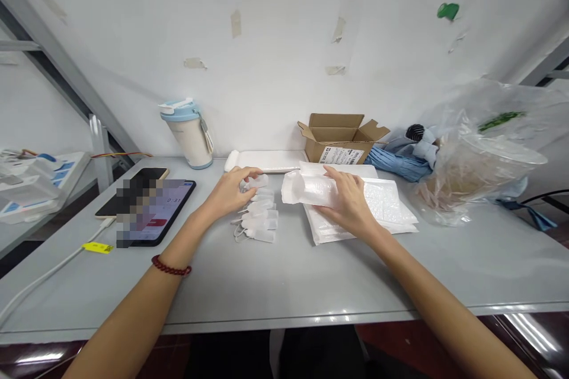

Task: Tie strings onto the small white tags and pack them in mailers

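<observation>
My left hand (231,190) pinches a small clear plastic piece (256,180) at the top of a row of several similar small translucent pieces (258,217) lying on the grey table (267,284). My right hand (349,201) grips a white bubble-wrap pouch (306,188) and holds it just above a stack of white padded pouches (382,207). A red bead bracelet (171,267) is on my left wrist.
A tablet (155,212) and a phone (137,189) with a white cable lie at the left. A blue-lidded cup (190,133), a white tray (267,160), an open cardboard box (340,137), a folded blue umbrella (400,157) and a clear plastic bag (480,154) stand along the back.
</observation>
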### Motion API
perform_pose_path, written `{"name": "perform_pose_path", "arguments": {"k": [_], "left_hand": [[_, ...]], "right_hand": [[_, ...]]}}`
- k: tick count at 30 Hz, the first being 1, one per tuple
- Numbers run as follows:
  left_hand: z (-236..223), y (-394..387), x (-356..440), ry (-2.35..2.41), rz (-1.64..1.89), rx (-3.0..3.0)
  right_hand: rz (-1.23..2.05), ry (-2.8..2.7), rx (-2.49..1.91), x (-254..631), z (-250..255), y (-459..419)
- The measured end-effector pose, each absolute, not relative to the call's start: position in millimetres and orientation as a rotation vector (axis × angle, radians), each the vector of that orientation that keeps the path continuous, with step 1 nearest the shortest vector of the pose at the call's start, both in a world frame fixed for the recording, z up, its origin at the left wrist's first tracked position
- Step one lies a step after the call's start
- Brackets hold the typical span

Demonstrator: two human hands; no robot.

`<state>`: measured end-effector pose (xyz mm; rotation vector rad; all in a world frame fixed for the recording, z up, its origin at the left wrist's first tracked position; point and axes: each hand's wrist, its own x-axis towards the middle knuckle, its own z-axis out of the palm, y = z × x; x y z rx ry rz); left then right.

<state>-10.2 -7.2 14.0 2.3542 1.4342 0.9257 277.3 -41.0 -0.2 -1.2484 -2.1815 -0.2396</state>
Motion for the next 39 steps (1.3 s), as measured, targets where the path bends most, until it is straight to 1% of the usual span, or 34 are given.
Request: {"name": "perform_pose_path", "arguments": {"k": [5,9,11,16,18,23,26,30,35,39], "left_hand": [[25.7,-21.3,-6.3,1.339,1.418,2.023],[32.4,-31.0,5.3,1.165,1.617,1.735],[32.6,-35.6,13.9,1.134,1.605,1.639],[22.5,-44.6,33.5,1.185,1.444,1.561],[16.5,-46.3,38.0,1.201,1.43,1.677],[6.8,-46.5,40.3,1.191,1.385,2.225],[6.4,-46.0,38.3,1.284,1.344,2.351],[9.6,-47.4,36.0,1.383,1.314,2.363],[12.2,-50.8,36.9,1.384,1.386,2.363],[12.4,-48.9,35.5,1.523,1.307,2.276]], "right_hand": [[-0.212,-2.138,-1.296,275.8,1.3,-41.0],[-0.186,-2.151,-1.319,274.8,1.7,-41.2],[-0.207,-2.16,-1.32,274.5,1.0,-41.5],[-0.225,-2.174,-1.3,274.7,0.9,-42.7],[-0.222,-2.18,-1.283,274.7,1.6,-43.5],[-0.24,-2.232,-1.213,273.6,0.4,-45.0],[-0.251,-2.262,-1.174,273.6,-1.8,-44.8],[-0.231,-2.226,-1.187,274.9,-2.1,-44.4],[-0.133,-2.133,-1.238,275.0,1.2,-45.7],[-0.128,-2.103,-1.25,275.0,3.1,-46.1]]}}
